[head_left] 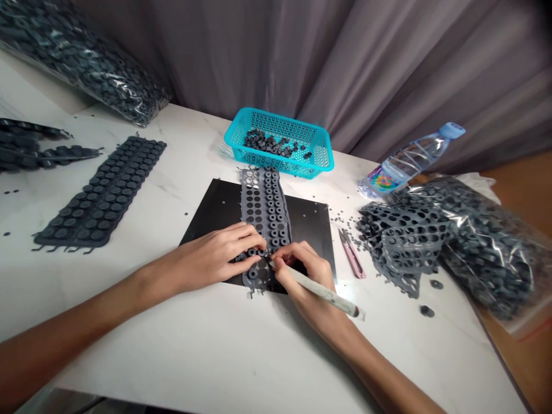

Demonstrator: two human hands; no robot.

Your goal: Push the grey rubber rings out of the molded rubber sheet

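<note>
A grey rubber strip (275,195) with rows of round holes and raised rings lies lengthwise on a black mat (313,230). My left hand (219,253) is at the strip's near end, its thumb and fingertips closing on it around a ring. My right hand (308,273) grips a pale pen-like tool (328,294), with its tip down at the strip beside the left fingertips. The exact contact between tip and strip is hidden by the fingers. Small pink-handled thread snips (352,254) lie to the right of the mat.
A turquoise basket (325,152) with small dark rubber pieces stands behind the mat. Another studded strip (101,192) lies left. At right are punched-out sheets (409,241), a water bottle (405,161) and a plastic bag of parts (495,259). A large bag (86,63) sits back left.
</note>
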